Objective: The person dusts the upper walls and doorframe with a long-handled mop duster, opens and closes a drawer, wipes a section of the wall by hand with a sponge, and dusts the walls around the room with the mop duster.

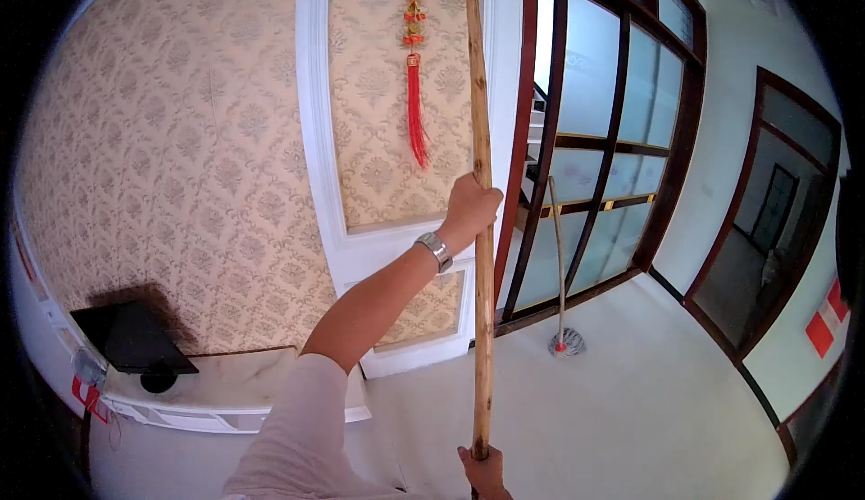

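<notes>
A long wooden pole (484,320) with a knotty, peeled surface stands nearly upright before me. It runs past the top edge of the view, and its lower end is cut off at the bottom, so I cannot tell whether it carries a head. My left hand (470,210), with a metal watch (435,250) on the wrist, is closed around the pole at mid-height. Low down near the bottom edge, my right hand (485,473) grips the same pole; part of that hand is out of view.
A mop (566,341) leans against the dark-framed glass sliding doors (602,176). To the left, a black monitor (131,342) stands on a low white cabinet (243,383). A red tassel ornament (414,104) hangs on the patterned wall. At right is a doorway (766,221).
</notes>
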The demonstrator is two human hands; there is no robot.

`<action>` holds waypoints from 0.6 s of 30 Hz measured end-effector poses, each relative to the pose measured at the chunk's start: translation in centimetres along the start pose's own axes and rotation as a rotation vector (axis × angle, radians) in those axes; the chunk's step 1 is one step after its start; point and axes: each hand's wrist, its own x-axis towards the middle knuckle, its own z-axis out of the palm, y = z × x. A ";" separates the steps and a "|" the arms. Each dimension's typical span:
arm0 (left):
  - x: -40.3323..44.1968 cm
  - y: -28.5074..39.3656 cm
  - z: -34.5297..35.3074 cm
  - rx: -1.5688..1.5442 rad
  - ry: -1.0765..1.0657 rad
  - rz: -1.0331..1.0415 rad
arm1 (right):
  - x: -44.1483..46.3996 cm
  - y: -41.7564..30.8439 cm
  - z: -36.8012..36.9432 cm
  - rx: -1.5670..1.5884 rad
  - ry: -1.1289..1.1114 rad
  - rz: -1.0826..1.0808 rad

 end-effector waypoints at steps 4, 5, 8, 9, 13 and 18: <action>0.9 -0.2 -0.4 0.000 -0.038 0.036 | 1.1 -0.1 -0.7 0.009 -0.123 0.201; 0.6 -0.3 -0.3 -0.001 -0.037 0.035 | 1.2 0.2 -1.1 0.037 -0.153 0.228; -0.7 -1.6 1.2 0.128 -0.086 -0.019 | 0.2 2.8 -2.7 -0.032 -0.110 0.337; -0.9 -2.7 2.0 0.156 -0.078 -0.007 | -0.6 4.4 -2.9 -0.089 -0.021 0.135; -3.7 -4.5 3.9 0.199 -0.078 0.012 | -4.1 9.3 -4.6 -0.243 0.057 0.164; -7.0 -4.4 5.7 0.150 0.004 -0.054 | -9.1 11.1 -6.1 -0.164 0.077 0.320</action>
